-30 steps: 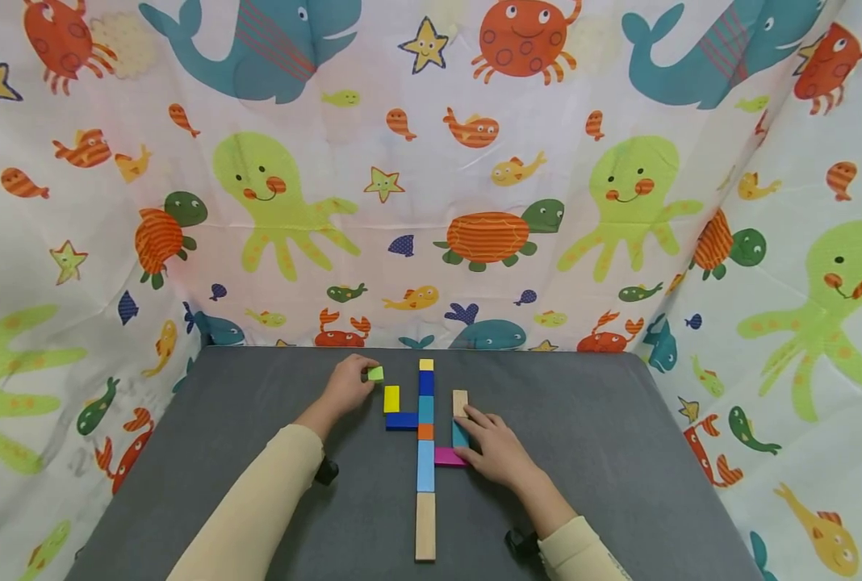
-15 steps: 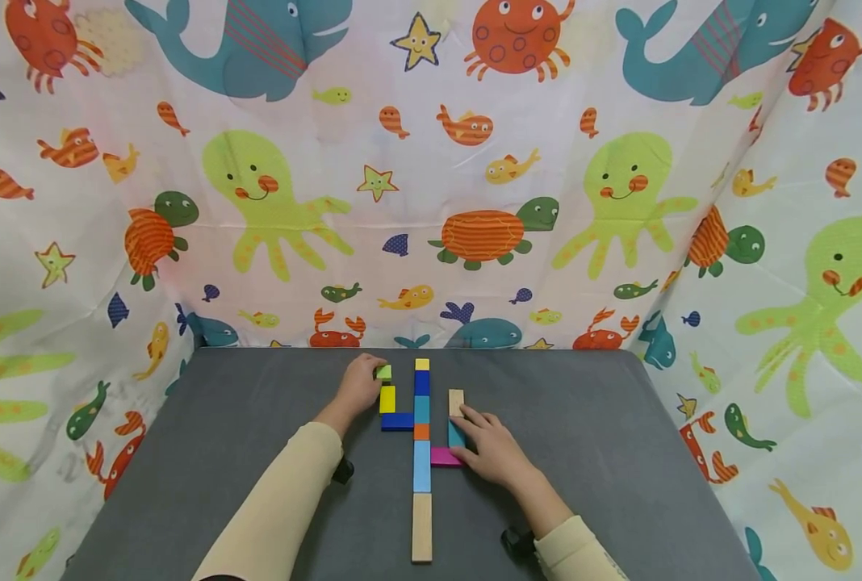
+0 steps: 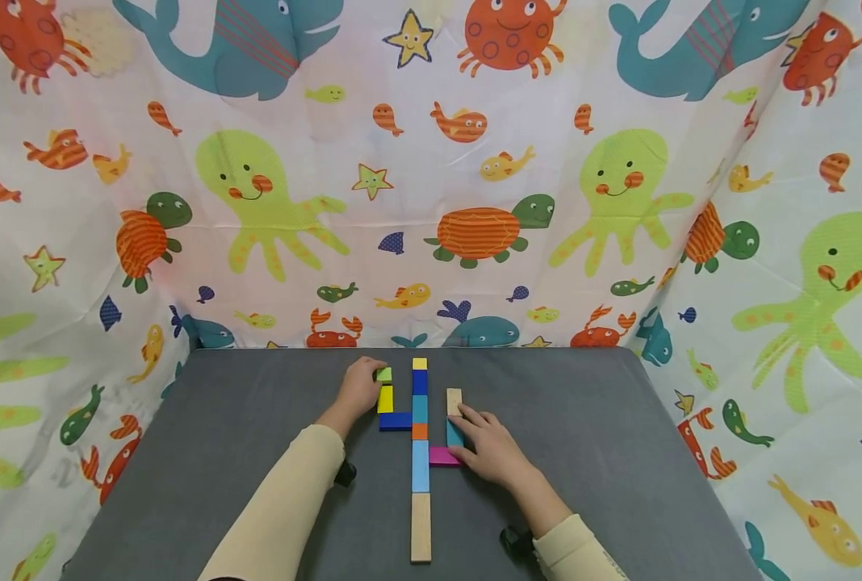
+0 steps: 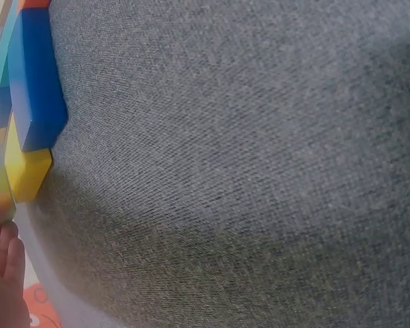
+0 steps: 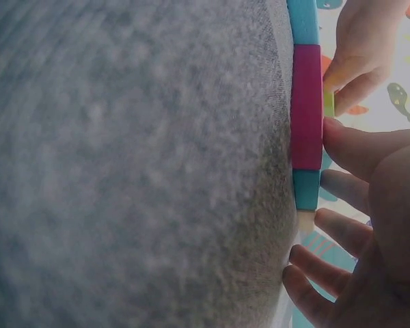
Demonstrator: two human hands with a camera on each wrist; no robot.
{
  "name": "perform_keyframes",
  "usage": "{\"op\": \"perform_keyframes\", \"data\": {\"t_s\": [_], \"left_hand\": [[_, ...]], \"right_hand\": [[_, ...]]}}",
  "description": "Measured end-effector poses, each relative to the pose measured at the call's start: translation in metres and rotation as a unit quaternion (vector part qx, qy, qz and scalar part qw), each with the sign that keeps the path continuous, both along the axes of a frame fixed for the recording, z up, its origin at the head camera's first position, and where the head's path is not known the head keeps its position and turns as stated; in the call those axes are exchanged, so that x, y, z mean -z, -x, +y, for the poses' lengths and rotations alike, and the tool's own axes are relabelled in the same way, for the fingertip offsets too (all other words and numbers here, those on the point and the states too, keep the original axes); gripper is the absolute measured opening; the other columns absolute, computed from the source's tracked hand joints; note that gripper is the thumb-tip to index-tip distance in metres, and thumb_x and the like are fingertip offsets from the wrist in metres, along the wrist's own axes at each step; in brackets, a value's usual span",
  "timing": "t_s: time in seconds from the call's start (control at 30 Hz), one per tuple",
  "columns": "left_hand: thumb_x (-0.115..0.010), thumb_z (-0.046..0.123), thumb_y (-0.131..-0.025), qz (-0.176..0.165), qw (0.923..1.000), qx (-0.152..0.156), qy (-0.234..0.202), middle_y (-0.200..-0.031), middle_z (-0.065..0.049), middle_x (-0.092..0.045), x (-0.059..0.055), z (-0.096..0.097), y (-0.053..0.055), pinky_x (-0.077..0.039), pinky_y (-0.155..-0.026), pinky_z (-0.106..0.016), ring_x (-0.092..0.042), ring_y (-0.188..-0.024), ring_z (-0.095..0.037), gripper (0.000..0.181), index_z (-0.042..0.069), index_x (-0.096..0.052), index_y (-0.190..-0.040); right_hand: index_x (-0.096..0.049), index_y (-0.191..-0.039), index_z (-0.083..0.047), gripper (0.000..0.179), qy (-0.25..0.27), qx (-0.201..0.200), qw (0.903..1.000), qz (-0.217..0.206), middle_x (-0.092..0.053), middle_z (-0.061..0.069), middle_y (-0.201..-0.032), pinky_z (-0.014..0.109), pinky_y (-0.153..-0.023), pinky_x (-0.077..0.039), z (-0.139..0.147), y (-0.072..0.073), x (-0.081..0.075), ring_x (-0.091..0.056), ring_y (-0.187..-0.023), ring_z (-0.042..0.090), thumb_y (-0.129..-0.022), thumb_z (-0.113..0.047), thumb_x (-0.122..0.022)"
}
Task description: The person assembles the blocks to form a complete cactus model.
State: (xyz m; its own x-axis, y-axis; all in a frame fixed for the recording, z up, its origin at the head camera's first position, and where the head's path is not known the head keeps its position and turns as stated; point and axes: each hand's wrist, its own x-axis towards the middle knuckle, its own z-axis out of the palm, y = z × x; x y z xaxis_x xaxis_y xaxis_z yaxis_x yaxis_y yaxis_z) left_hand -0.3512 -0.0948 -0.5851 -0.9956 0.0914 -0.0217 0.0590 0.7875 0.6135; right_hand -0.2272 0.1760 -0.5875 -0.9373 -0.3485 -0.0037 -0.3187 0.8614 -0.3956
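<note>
My left hand point(image 3: 357, 391) pinches a small light green block point(image 3: 384, 374) at the far end of a yellow block point(image 3: 385, 399). That yellow block meets a dark blue block point(image 3: 395, 421), which reaches across to a straight column of blocks. In the left wrist view, the thumb and fingertips point(image 4: 11, 232) show at the left edge by the green block. My right hand point(image 3: 500, 452) rests its fingers along the right-hand branch: the thumb touches a magenta block point(image 5: 306, 106), and fingertips lie at a teal block point(image 5: 305, 190) and a wooden block point(image 3: 454, 401).
The column runs from a small yellow block point(image 3: 420, 364) through dark blue, teal, an orange block point(image 3: 420, 432) and a light blue block point(image 3: 420, 466) to a long wooden block point(image 3: 420, 528). A patterned curtain point(image 3: 402, 202) stands behind the grey table point(image 3: 583, 452).
My left hand has moved right, bringing the green block from left of the yellow block to its far end. The right hand stays at its blocks. The head view has shifted slightly.
</note>
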Motion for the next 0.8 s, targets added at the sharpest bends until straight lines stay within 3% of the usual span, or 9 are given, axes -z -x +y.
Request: {"op": "perform_keyframes", "data": {"t_s": [0.5,0.8], "left_hand": [[-0.062,0.003,-0.097,-0.008,0.9998,0.017,-0.002,-0.135,-0.015,-0.059,-0.0012,0.0022,0.0020,-0.047,-0.108,-0.048,-0.056,-0.123,-0.033,0.035,0.006,-0.067,-0.131],[-0.057,0.004,-0.100,-0.025,0.9987,0.037,0.023,-0.135,-0.015,-0.060,-0.0005,0.0018,0.0011,-0.047,-0.108,-0.048,-0.057,-0.122,-0.032,0.033,0.005,-0.067,-0.131]], "right_hand": [[-0.049,-0.151,-0.023,0.062,-0.005,-0.001,1.0000,0.002,-0.037,0.003,-0.162,0.059,-0.112,-0.039,0.0011,0.0019,-0.0020,-0.040,-0.141,0.036,-0.096,-0.047,-0.065],[-0.050,-0.151,-0.022,0.062,-0.003,0.000,1.0000,-0.004,-0.037,0.004,-0.162,0.060,-0.111,-0.040,0.0008,0.0012,-0.0008,-0.041,-0.140,0.037,-0.096,-0.046,-0.066]]}}
